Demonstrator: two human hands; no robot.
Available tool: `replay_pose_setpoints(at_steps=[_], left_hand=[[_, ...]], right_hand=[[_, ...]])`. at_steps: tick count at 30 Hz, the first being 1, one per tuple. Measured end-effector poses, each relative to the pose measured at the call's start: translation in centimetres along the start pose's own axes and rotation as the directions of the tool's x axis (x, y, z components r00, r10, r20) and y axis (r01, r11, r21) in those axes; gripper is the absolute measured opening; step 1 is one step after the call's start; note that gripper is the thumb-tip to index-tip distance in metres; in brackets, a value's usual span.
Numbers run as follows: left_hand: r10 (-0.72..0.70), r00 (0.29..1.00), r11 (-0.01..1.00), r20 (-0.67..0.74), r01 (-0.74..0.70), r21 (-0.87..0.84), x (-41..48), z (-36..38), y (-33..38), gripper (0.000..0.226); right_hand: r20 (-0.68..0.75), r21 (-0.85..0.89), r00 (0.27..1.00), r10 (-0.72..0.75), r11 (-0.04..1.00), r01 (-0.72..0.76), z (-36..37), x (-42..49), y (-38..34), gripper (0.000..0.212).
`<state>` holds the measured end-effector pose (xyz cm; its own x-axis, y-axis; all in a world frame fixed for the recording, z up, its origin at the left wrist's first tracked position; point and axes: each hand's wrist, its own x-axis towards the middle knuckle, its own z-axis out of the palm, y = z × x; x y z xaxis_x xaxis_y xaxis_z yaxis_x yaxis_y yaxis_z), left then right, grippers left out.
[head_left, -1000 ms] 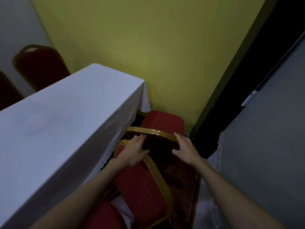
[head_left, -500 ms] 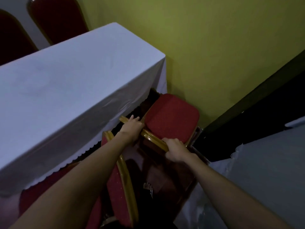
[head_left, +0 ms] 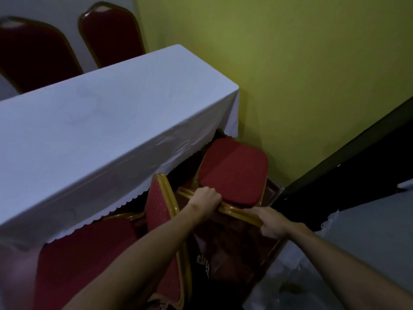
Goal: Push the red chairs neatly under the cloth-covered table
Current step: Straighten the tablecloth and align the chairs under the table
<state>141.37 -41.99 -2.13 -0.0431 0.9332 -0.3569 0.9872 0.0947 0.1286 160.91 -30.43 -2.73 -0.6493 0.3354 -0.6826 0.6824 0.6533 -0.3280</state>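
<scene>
- Hands first: our left hand (head_left: 206, 199) and right hand (head_left: 271, 222) are both clenched around the gold top rail (head_left: 240, 214) of the red chair (head_left: 233, 173).
- Its seat lies partly beneath the scalloped hem of the white tablecloth (head_left: 100, 130), close to the yellow-green wall (head_left: 312, 74).
- We see a second red chair (head_left: 159, 209) just left of it, backrest touching our left forearm.
- Two more chair backs (head_left: 111, 34) rise beyond the table.

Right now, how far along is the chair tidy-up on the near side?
Done: nothing clearly. The neighbouring chair stands beside the table, its tucking unclear. In hand: left hand and right hand grip the end chair's backrest rail. Left: its seat is mostly outside the cloth.
</scene>
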Motion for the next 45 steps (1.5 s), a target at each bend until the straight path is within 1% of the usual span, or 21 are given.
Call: replay_pose_setpoints(at_steps=[2,4,6,9,12,15,18,23,25,29,33,36,40,45], left_hand=[[0.041,0.999,0.999,0.028,-0.04,-0.013,-0.4,0.2,1.8,0.028],[0.058,0.997,0.998,0.057,-0.056,-0.037,-0.7,0.2,3.1,0.038],[0.043,0.998,0.997,0.054,-0.039,-0.068,-0.7,0.2,3.6,0.038],[-0.013,0.999,0.995,0.051,0.017,-0.094,-0.7,0.3,3.4,0.031],[-0.073,0.997,0.988,0.022,0.075,-0.132,-0.4,0.7,2.7,0.027],[-0.162,0.986,0.962,-0.034,0.15,-0.228,0.1,1.5,1.7,0.033],[-0.221,0.975,0.933,0.003,0.212,-0.291,1.1,1.6,0.9,0.052],[-0.263,0.964,0.909,0.034,0.259,-0.327,4.7,-0.1,0.0,0.063],[-0.271,0.962,0.903,0.024,0.263,-0.34,6.7,-1.1,-0.1,0.062],[-0.286,0.958,0.874,-0.027,0.249,-0.417,9.9,-2.8,-0.5,0.051],[-0.32,0.947,0.868,-0.024,0.283,-0.408,12.5,-3.7,-1.4,0.056],[-0.331,0.943,0.869,-0.04,0.288,-0.403,14.4,-4.6,-1.9,0.059],[-0.319,0.946,0.864,-0.061,0.263,-0.43,16.7,-5.3,-1.9,0.053],[-0.326,0.944,0.857,-0.055,0.27,-0.439,18.1,-5.5,-1.6,0.05]], right_hand=[[0.051,-0.052,0.999,0.016,0.999,-0.013,-0.3,-1.0,1.5,0.08],[0.068,-0.085,0.997,0.037,0.996,-0.031,-0.7,-1.4,2.6,0.084],[0.061,-0.144,0.998,0.029,0.989,-0.02,-1.7,-0.9,3.2,0.087],[0.026,-0.244,0.999,-0.037,0.969,0.042,-3.6,0.8,3.1,0.089],[-0.034,-0.319,0.991,-0.128,0.941,0.111,-5.5,3.3,3.2,0.081],[-0.118,-0.411,0.974,-0.191,0.903,0.128,-8.4,6.5,3.6,0.075],[-0.114,-0.492,0.964,-0.24,0.856,0.155,-11.4,9.3,3.1,0.071],[-0.095,-0.565,0.944,-0.316,0.798,0.21,-14.9,12.5,4.3,0.064],[-0.099,-0.592,0.939,-0.329,0.778,0.21,-16.6,13.5,5.4,0.063],[-0.113,-0.605,0.936,-0.332,0.771,0.2,-19.4,15.0,6.9,0.06],[-0.116,-0.594,0.943,-0.313,0.782,0.187,-21.4,16.3,8.4,0.058],[-0.154,-0.522,0.943,-0.294,0.835,0.175,-22.9,17.1,9.3,0.063],[-0.215,-0.442,0.934,-0.284,0.881,0.166,-24.4,18.2,10.2,0.06],[-0.256,-0.443,0.921,-0.295,0.882,0.159,-24.9,19.0,11.3,0.057]])
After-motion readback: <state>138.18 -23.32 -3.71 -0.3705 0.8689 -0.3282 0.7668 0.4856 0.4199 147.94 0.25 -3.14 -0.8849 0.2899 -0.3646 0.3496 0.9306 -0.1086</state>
